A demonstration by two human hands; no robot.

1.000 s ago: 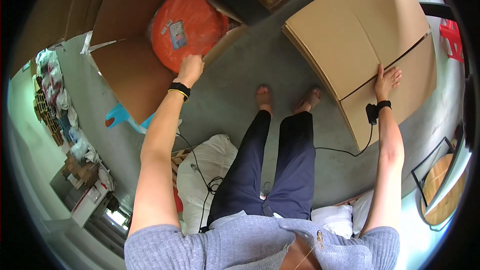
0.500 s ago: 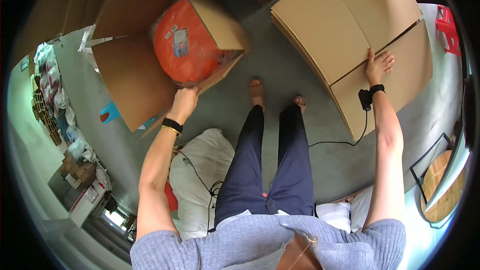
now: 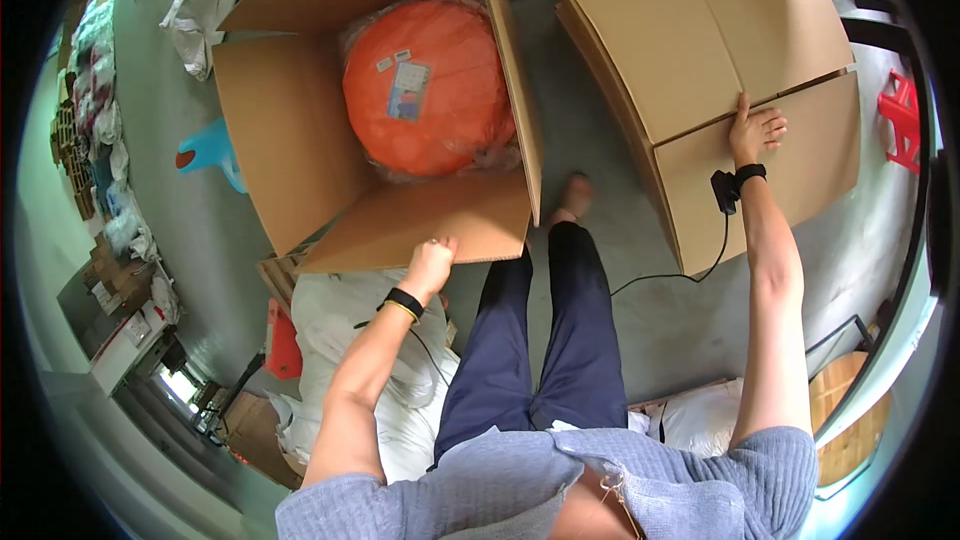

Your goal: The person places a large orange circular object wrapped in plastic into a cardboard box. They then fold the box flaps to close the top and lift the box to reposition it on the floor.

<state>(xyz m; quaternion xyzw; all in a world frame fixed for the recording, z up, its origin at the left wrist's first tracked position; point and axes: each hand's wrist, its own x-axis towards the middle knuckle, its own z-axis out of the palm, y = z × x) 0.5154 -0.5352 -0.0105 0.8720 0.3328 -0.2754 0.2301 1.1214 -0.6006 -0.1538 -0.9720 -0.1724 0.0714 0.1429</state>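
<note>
My left hand point(image 3: 432, 266) is closed over the near flap of an open cardboard box point(image 3: 285, 140) at the upper left. Inside that box sits a large, round, orange bundle point(image 3: 465, 90), wrapped in clear plastic with a printed label on top. What the bundle is made of cannot be told. On the right stands a second cardboard box point(image 3: 700, 35), its top flaps folded down and meeting at a seam. My right hand point(image 3: 756, 135) rests flat on that seam, fingers spread. A small black device point(image 3: 725, 192) with a cable is at my right wrist.
White sacks point(image 3: 360, 350) lie by my left leg, near a red object point(image 3: 283, 340). A light-blue plastic item point(image 3: 212, 152) is left of the open box. At the right are a red stool point(image 3: 900, 120) and a round wooden top point(image 3: 848, 410). The cable point(image 3: 665, 278) trails beside my legs.
The open box has come nearer and turned, with its near flap now spread toward me. My left hand has moved right and closer with the flap. My right hand stays on the other box.
</note>
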